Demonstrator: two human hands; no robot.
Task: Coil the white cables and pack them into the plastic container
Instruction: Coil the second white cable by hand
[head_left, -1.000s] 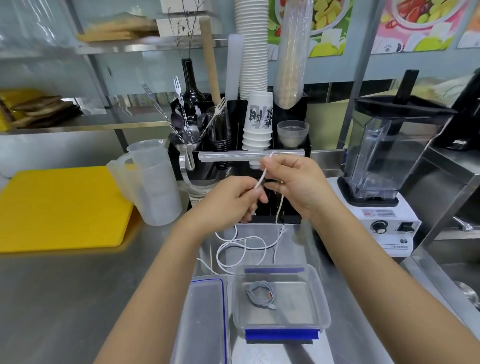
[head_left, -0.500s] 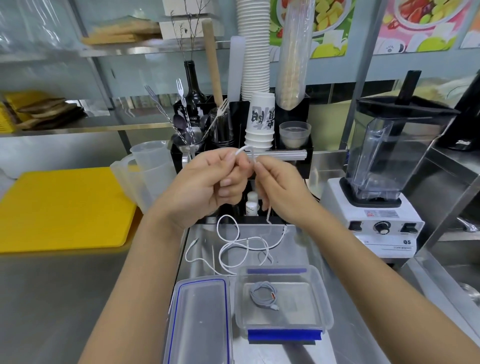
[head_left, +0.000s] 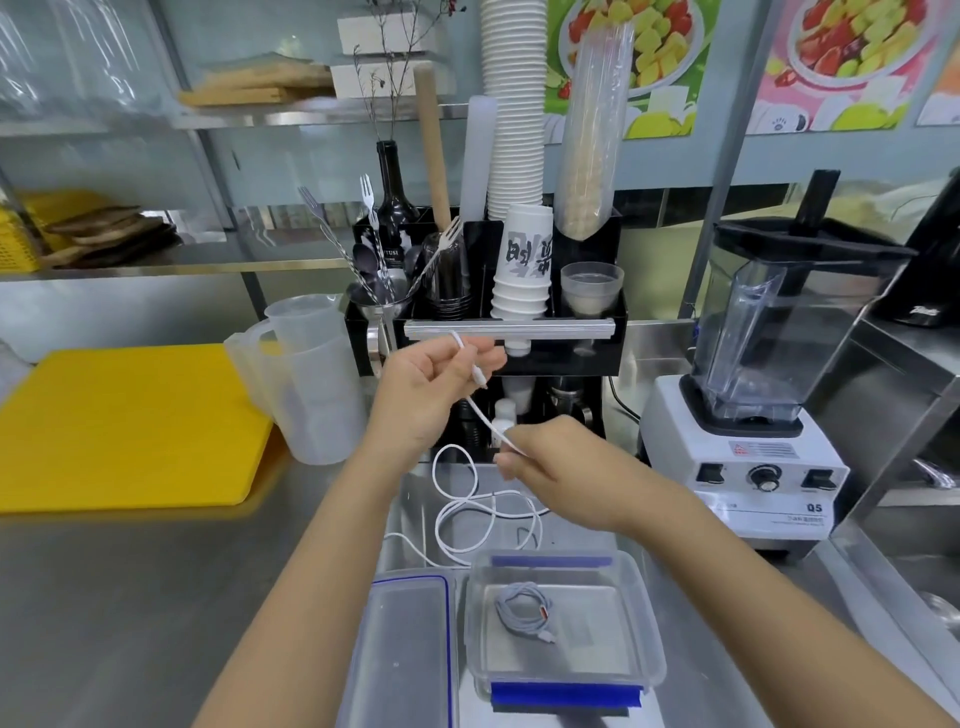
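At the centre of the stainless steel worktop (head_left: 130, 597), both hands are raised over a thin white charging cable (head_left: 480, 410). The left hand (head_left: 426, 395) sits at about 11 o'clock from the right hand (head_left: 558, 462) and pinches the cable just behind its plug end, fingers curled round it. The right hand pinches the same cable lower down, so a short span runs taut between the two hands. The remaining length hangs from the right hand and lies in loose loops on the worktop at 12 o'clock of the clear rectangular plastic container (head_left: 644, 670). A small grey coiled cable (head_left: 522, 605) already lies inside that container. The clear lid with blue seal (head_left: 402, 649) rests at 9 o'clock of the container, just beside it.

Handling: the cable appears light, limp and smooth, and will likely spring out of shape if released. Grip near the plug end as the anchor, feed slack through the other fingers, and keep each loop pinched. Avoid sharp bends at the plug.
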